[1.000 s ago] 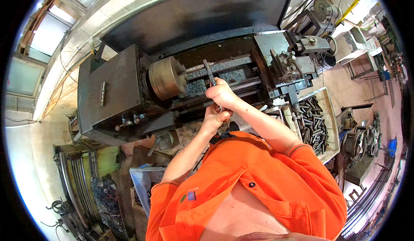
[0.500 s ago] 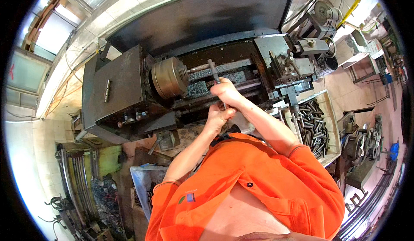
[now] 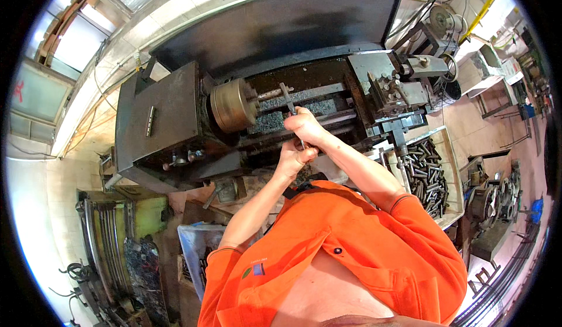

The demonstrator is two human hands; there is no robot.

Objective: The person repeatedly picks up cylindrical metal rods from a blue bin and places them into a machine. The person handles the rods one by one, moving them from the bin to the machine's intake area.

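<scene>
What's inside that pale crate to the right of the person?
The pale crate holds a heap of short metal rods lying every which way. Whatever lies under the top layer is covered and cannot be seen.

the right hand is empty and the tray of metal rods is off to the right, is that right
Not quite: the right hand isn't empty; the head view shows it gripping a metal tool. The tray of metal rods is off to the right.

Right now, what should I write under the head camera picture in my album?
The right hand grips a metal tool, the left hand close by, near a round lathe chuck.
</scene>
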